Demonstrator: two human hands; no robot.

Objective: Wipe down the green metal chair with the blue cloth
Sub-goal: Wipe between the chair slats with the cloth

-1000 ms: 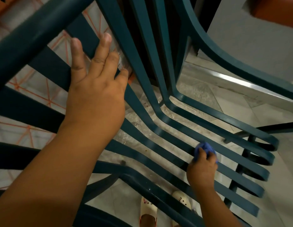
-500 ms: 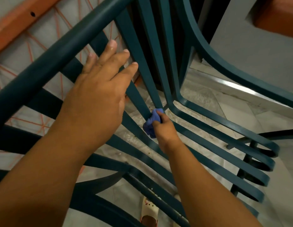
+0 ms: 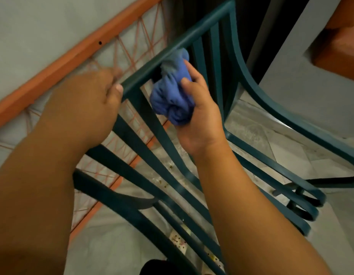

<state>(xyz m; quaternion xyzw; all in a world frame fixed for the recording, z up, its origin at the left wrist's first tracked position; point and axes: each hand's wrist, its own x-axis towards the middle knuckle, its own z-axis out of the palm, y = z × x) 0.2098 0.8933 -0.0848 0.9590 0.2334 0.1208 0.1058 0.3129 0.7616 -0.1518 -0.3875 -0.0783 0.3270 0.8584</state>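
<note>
The green metal chair (image 3: 144, 124) fills the middle of the head view, its slatted back running from the top rail at upper centre down to the seat slats at lower right. My right hand (image 3: 200, 118) grips the bunched blue cloth (image 3: 172, 96) and presses it against the top rail and the upper slats. My left hand (image 3: 89, 104) holds the left end of the top rail, fingers curled over it with the thumb at the corner; the fingertips are blurred.
An orange frame (image 3: 59, 64) strung with orange cord leans against the grey wall behind the chair at left. Grey tiled floor (image 3: 271, 139) shows through the slats. An orange surface (image 3: 342, 42) sits at upper right. A sandalled foot (image 3: 178, 243) is under the seat.
My right hand has carried the cloth from the seat slats up the back to the top rail. My left hand moved from lying flat on the slats to gripping the rail's left end.
</note>
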